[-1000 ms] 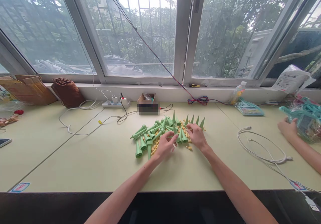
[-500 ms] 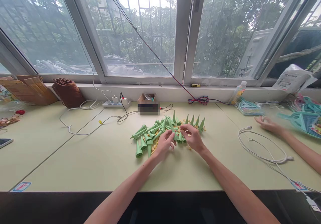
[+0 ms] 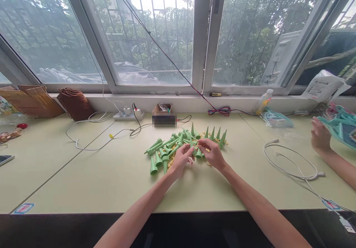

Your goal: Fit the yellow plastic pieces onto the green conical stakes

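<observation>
My left hand point(image 3: 181, 159) is closed around the wide end of a green plastic spike point(image 3: 191, 141), which points up and away from me. Close beside it, my right hand point(image 3: 212, 153) pinches with thumb and forefinger at that spike's wide end; whatever is between those fingertips is too small to make out. A pile of green hollow spikes point(image 3: 165, 162) lies left of and behind my hands. Several more green spikes point(image 3: 223, 138) stand on their wide ends behind my right hand. Small yellow pieces point(image 3: 170, 165) are scattered among and under them.
At the right, another person's hand point(image 3: 321, 136) is by a turquoise dustpan-like item point(image 3: 340, 129). A coiled white cable point(image 3: 267, 155) lies nearer. Along the window stand a power strip point(image 3: 119, 116), a small box point(image 3: 162, 109), a bottle point(image 3: 265, 101) and a brown bag point(image 3: 75, 103).
My hands stay almost in place, the right fingertips now slightly closer to the spike in my left. The other person's hand has moved right, and the turquoise item has shifted.
</observation>
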Demonstrator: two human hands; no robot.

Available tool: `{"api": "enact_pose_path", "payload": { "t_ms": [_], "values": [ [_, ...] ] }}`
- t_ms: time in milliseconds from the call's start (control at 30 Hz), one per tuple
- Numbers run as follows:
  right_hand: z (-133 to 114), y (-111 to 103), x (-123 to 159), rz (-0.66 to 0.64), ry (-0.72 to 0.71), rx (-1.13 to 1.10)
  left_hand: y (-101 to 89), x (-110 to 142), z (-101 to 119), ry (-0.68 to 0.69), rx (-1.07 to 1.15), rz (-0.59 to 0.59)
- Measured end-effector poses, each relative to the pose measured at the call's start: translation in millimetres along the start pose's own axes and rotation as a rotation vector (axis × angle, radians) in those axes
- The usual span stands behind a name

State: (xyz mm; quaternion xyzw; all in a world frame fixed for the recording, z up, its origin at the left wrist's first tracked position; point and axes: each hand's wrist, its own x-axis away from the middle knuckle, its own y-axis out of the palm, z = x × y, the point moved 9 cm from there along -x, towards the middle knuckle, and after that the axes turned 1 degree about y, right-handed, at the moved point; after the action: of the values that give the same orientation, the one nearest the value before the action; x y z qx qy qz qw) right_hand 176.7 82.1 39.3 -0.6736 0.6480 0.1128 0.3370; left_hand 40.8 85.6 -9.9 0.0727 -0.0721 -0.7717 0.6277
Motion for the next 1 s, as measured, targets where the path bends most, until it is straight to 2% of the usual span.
{"api": "enact_pose_path", "payload": {
  "t_ms": [333, 500, 733, 900, 1000],
  "values": [
    [1.3, -8.5, 8.0, 0.167, -0.059, 0.145, 13.6, 1.7, 3.2, 0.015, 0.147, -0.129],
    [-10.2, -2.6, 7.8, 0.120, -0.114, 0.202, 11.6, -0.8, 0.2, 0.011, 0.242, -0.102],
    [-21.0, 2.4, -10.7, -0.023, -0.188, 0.205, 8.0, -3.7, 1.8, 0.042, 0.244, -0.079],
    [-24.1, 8.8, -28.2, 0.008, -0.286, 0.229, 2.3, -6.1, 2.2, 0.067, 0.271, -0.045],
    [-29.2, 11.5, -29.5, 0.054, -0.374, 0.220, -4.3, -7.6, 2.8, 0.087, 0.266, -0.003]
  ]
}}
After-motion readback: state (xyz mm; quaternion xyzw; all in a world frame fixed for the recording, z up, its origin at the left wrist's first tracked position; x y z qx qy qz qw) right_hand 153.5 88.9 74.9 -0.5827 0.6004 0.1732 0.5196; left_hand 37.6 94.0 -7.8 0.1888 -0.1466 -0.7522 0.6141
